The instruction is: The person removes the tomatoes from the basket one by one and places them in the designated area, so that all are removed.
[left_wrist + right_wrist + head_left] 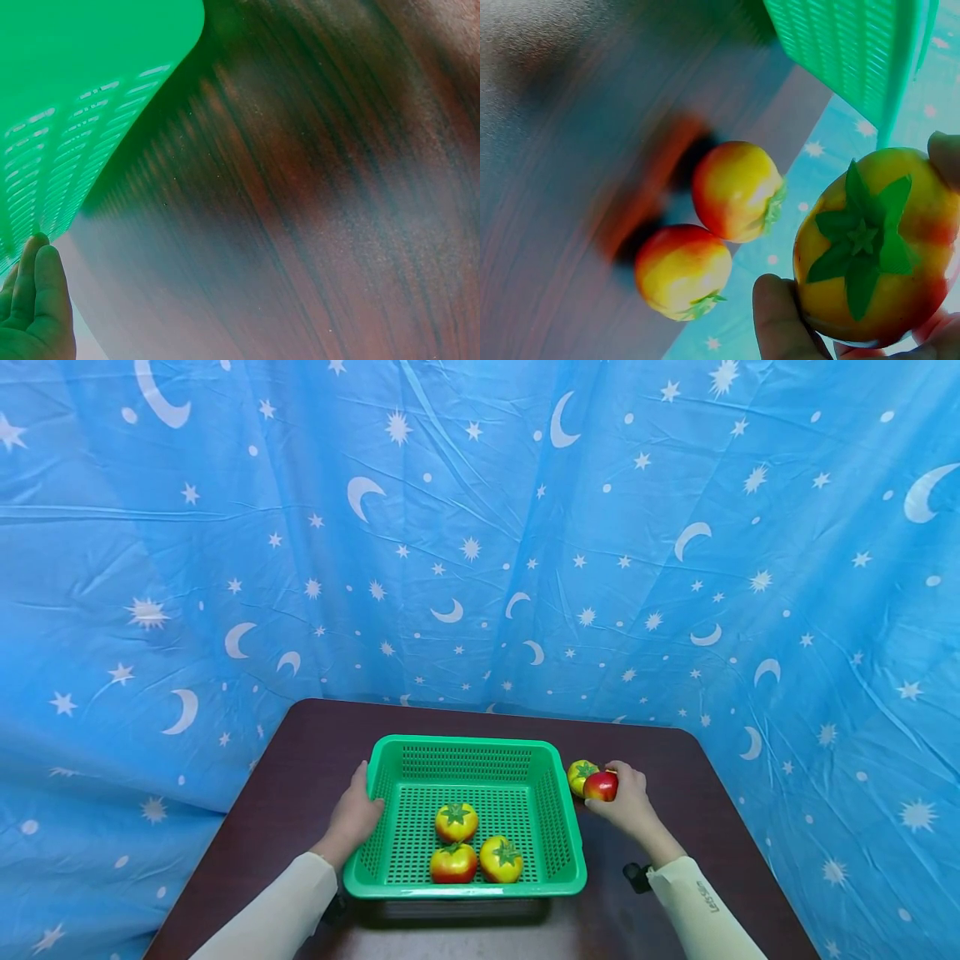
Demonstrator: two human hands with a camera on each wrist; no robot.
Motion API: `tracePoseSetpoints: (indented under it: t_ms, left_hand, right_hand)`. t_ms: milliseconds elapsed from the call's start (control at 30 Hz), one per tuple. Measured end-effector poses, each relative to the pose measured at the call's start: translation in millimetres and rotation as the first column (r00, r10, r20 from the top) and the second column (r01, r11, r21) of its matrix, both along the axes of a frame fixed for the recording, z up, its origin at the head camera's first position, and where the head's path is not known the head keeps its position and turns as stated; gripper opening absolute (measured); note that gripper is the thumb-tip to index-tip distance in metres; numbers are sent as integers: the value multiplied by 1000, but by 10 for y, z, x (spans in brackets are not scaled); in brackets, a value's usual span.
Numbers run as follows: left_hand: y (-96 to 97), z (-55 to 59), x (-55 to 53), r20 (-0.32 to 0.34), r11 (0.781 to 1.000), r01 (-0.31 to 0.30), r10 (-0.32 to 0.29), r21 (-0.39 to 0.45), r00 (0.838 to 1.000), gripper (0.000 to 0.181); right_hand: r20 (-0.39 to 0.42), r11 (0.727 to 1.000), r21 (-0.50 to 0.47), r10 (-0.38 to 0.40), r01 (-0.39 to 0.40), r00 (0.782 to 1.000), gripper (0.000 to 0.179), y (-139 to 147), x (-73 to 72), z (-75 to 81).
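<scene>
Head view: a green basket sits about midway between the left and right edges of the dark surface. The left hand grips the basket's left rim, thumb over the inner side. The right hand grasps a red-and-yellow tomato beyond the basket's right rim, toward the surface's far right corner. Inside the basket, three tomatoes lie in the near half: a rear tomato, a near-left tomato and a near-right tomato.

Right wrist view: the grasped tomato shows its green calyx, fingers about its sides. On the surface, a first loose tomato and a second loose tomato lie side by side, apart from the grasped one.

A blue curtain with white moons and stars hangs beyond the surface's far edge.
</scene>
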State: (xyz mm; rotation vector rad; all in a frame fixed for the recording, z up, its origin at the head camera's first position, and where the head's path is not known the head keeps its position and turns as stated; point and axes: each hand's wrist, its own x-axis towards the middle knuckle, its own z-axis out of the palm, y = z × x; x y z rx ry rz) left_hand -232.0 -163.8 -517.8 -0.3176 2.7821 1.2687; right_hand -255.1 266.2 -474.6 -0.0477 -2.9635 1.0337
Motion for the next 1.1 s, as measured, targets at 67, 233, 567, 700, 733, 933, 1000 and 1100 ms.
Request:
tracePoseSetpoints:
  t_ms: [67, 233, 567, 700, 733, 933, 1000, 1100]
  left_hand:
    - [-1, 4, 8, -1, 1000, 3, -3, -3, 1000, 77]
    - [-6, 3, 9, 0, 1000, 6, -6, 4, 1000, 77]
    - [5, 27, 17, -3, 1000, 6, -6, 8, 1000, 77]
    - [10, 34, 21, 0, 1000, 7, -7, 10, 1000, 77]
    - [9, 38, 23, 1, 1000, 7, -7, 10, 1000, 77]
    - [6, 39, 21, 4, 1000, 7, -7, 9, 1000, 77]
    - [10, 41, 20, 1, 1000, 8, -8, 8, 1000, 77]
    - [11, 39, 13, 7, 1000, 6, -7, 19, 1000, 77]
  right_hand:
    - [5, 1000, 2, -12, 12, 1000, 74, 1, 0, -25]
    - [11, 1000, 9, -20, 20, 1000, 72, -6, 11, -72]
    - [48, 998, 56, 16, -19, 999, 69, 8, 68, -160]
    - [55, 998, 59, 1, -5, 998, 72, 4, 86, -228]
    - [54, 998, 60, -1, -2, 999, 72, 4, 88, -247]
    - [65, 996, 86, -20, 15, 998, 65, -2, 101, -324]
    - [71, 995, 97, -19, 12, 997, 65, -9, 109, -334]
    - [78, 993, 117, -6, -3, 997, 66, -16, 123, -350]
